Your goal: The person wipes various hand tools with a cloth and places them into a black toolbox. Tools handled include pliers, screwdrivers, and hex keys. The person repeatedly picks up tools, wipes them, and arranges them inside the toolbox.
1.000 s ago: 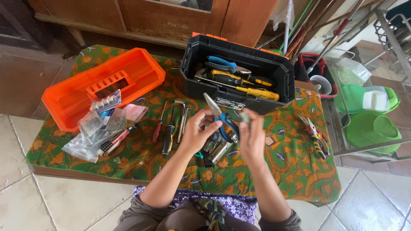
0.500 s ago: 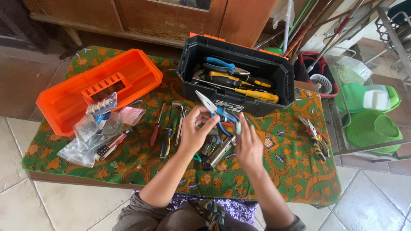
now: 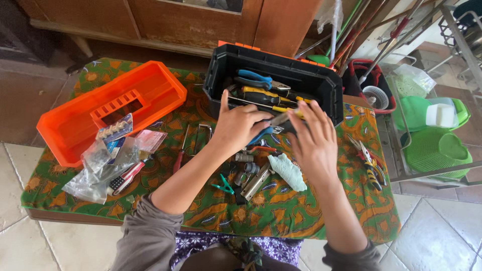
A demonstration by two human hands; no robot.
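Moved up toward black toolbox since earlier | one orange tray far left | left hand clamped on blue-handled pliers | right hand fingers spread, touching pliers' metal tip | two hands total.

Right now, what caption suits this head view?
Both hands hold a tool over the black toolbox.

Pale square floor tiles with thin grout lines run along the near side and the right. A low tabletop carries a green-and-orange patterned cloth. Behind it stands brown wooden furniture — panelled, with a low ledge. To the right, a metal rack holds green plastic baskets; long handles lean in the corner. Soft, even daylight falls across it all.
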